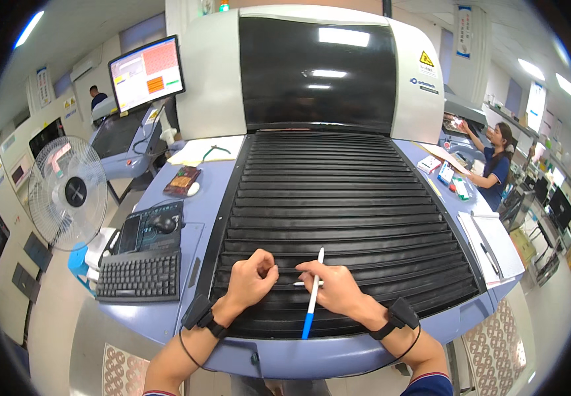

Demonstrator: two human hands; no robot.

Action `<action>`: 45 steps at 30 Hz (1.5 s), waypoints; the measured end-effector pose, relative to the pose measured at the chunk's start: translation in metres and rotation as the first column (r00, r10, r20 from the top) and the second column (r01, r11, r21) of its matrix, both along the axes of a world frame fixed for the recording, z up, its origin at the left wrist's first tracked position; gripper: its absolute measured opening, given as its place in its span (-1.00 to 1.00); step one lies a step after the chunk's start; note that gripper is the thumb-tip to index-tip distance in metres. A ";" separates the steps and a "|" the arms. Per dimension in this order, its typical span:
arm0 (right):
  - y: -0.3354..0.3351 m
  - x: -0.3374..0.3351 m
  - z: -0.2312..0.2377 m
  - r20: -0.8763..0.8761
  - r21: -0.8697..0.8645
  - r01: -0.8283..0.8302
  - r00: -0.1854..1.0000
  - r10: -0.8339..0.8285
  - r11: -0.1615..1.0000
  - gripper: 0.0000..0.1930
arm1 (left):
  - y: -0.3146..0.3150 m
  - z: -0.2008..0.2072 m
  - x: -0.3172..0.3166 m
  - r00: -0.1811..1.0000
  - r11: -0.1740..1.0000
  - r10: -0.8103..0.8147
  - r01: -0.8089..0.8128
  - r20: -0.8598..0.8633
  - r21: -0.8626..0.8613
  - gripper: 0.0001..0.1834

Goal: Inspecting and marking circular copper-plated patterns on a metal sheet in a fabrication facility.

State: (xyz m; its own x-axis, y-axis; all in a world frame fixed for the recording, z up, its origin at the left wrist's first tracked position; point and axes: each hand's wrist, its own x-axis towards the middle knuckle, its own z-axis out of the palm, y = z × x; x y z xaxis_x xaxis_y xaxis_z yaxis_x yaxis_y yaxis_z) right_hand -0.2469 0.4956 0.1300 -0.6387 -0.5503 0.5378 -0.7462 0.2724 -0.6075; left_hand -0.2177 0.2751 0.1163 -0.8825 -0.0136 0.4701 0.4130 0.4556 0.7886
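Note:
Over the near part of the black ribbed bellows cover (325, 191), my two hands sit close together without touching. My right hand (338, 287) is closed around a slim white pen with a blue end (312, 307); the blue end points down toward me. A short white stick-like piece (308, 284) pokes out crosswise at the same fingers, its kind unclear. My left hand (252, 278) is curled in a pinch to the left of the pen. Whatever its fingertips hold, if anything, is hidden. Each wrist wears a black band with a small box and cable.
A white machine with a dark window (318, 72) rises behind the cover. At left are a keyboard (139, 274), mouse (165, 223), green-handled pliers (216, 152), monitor (146, 74) and fan (67, 191). Papers with pens (493, 247) lie at right; a co-worker (497, 165) works beyond.

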 end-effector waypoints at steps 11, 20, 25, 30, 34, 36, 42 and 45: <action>0.009 -0.014 0.011 0.033 -0.058 0.132 0.991 -0.130 0.990 -0.79 | -0.012 0.010 -0.006 0.943 0.961 0.222 -0.254 -0.247 -0.106 -0.89; 0.024 -0.038 0.018 -0.016 -0.139 0.286 0.957 -0.291 0.948 -0.83 | -0.029 0.009 -0.009 0.903 0.842 0.422 -0.424 -0.083 -0.332 -0.58; 0.035 -0.049 0.015 -0.041 0.002 0.409 0.912 -0.408 0.913 -0.79 | -0.028 0.005 -0.008 0.872 0.678 0.481 -0.433 -0.087 -0.594 -0.30; 0.042 -0.075 -0.006 0.010 0.051 0.336 0.941 -0.337 0.940 -0.65 | -0.031 -0.003 -0.008 0.852 0.682 0.523 -0.445 -0.038 -0.580 -0.54; 0.039 -0.065 -0.004 0.012 0.226 0.226 0.972 -0.234 0.948 -0.54 | -0.046 0.009 -0.025 0.844 0.844 0.536 -0.535 -0.025 0.041 -0.68; 0.059 -0.090 -0.026 -0.263 0.231 0.287 0.938 -0.224 0.930 -0.59 | -0.045 0.021 -0.037 0.884 0.801 0.464 -0.395 -0.051 0.449 -0.71; 0.017 -0.014 0.038 -0.356 0.184 0.621 0.765 -0.537 0.762 -0.68 | 0.013 0.017 0.030 0.927 0.861 0.367 -0.307 -0.078 0.405 -0.01; 0.007 0.091 0.040 -0.036 0.117 0.104 0.994 -0.101 0.988 -0.44 | 0.010 0.026 0.084 0.951 0.890 0.138 0.004 -0.276 0.457 -0.31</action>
State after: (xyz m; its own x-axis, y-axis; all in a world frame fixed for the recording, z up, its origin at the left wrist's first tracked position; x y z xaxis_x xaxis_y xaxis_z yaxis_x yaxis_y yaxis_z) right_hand -0.1564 0.5027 0.1699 -0.6798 -0.5438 0.4921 -0.7278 0.4173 -0.5442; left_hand -0.1338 0.2854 0.1421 -0.6944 -0.3383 0.6351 0.6379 0.1190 0.7609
